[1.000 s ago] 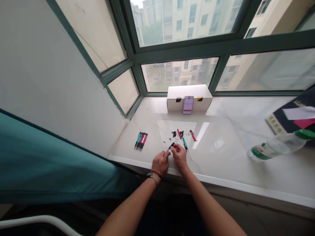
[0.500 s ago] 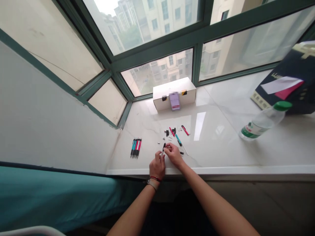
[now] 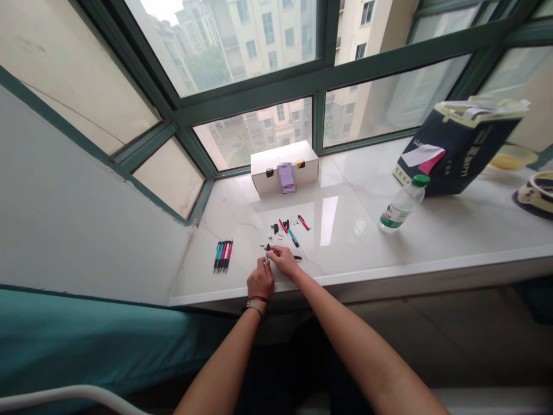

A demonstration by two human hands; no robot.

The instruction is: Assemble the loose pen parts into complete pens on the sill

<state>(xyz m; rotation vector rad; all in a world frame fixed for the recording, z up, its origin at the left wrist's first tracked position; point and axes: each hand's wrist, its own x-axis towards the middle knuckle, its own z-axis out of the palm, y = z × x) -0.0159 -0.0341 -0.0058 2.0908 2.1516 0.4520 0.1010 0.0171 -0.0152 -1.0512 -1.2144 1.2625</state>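
The view has swung right. Right of the dark bag, a shallow bowl and a round container have appeared. Well left of the bag, a loose black part now shows fully beside the right hand.

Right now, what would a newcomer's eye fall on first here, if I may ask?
Probably the left hand and right hand, which meet near the front edge of the windowsill, holding a small dark pen piece. To their left lies a neat row of pens, and loose pen parts are scattered just beyond the hands. Farther right, a green-capped bottle stands before a dark bag.
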